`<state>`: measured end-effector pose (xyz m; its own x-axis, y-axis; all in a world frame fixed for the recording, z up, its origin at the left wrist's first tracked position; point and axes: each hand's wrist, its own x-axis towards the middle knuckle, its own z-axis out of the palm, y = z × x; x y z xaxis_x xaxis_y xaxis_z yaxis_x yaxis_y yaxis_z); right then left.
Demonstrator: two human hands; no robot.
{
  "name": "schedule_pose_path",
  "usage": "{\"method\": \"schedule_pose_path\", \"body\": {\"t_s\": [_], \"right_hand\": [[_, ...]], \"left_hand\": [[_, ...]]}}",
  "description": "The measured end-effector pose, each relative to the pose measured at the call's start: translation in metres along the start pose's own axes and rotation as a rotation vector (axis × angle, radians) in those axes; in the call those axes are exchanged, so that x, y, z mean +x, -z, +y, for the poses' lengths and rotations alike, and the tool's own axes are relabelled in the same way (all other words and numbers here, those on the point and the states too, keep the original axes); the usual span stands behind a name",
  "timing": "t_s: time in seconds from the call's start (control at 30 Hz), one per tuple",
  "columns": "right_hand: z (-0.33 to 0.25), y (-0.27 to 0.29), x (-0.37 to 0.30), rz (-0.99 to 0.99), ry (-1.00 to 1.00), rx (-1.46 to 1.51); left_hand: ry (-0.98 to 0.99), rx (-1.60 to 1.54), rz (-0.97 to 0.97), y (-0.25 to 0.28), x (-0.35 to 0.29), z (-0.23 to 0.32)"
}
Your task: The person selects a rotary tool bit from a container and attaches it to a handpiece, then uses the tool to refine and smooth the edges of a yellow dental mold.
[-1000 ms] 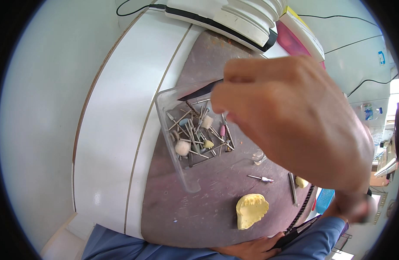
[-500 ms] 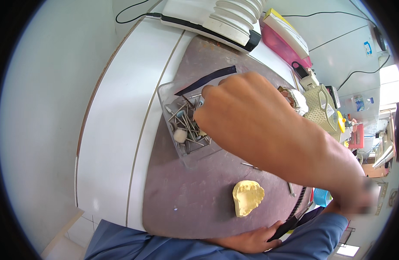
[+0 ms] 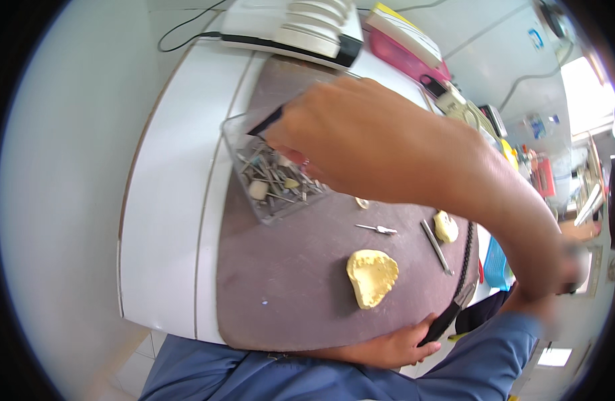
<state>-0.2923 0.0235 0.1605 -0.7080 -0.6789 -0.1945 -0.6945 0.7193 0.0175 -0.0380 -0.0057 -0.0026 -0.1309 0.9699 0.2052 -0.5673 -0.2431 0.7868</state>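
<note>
The right hand reaches into the clear plastic box of burs at the brown mat's far left; whether its fingers are closed cannot be seen. The left hand grips a black handpiece at the mat's near edge, beside a yellow dental cast.

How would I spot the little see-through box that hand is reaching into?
Start at the dark grey mat on the white bench. At its far left corner stands a clear plastic box full of thin metal burs, with the right hand over it. Unlike the yellow dental cast lying bare on the mat nearer the person, it is transparent and holds many small tools.
</note>
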Motion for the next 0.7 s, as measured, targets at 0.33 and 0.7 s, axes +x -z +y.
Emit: {"method": "schedule_pose_path", "body": {"t_s": [0.33, 0.7], "right_hand": [[-0.051, 0.059, -0.133, 0.369, -0.388, 0.654], [-0.118, -0.061, -0.295, 1.242, -0.713, 1.044]], "left_hand": [[0.21, -0.125, -0.09, 0.003, -0.002, 0.026], [0.009, 0.117, 0.172, -0.02, -0.02, 0.015]]}}
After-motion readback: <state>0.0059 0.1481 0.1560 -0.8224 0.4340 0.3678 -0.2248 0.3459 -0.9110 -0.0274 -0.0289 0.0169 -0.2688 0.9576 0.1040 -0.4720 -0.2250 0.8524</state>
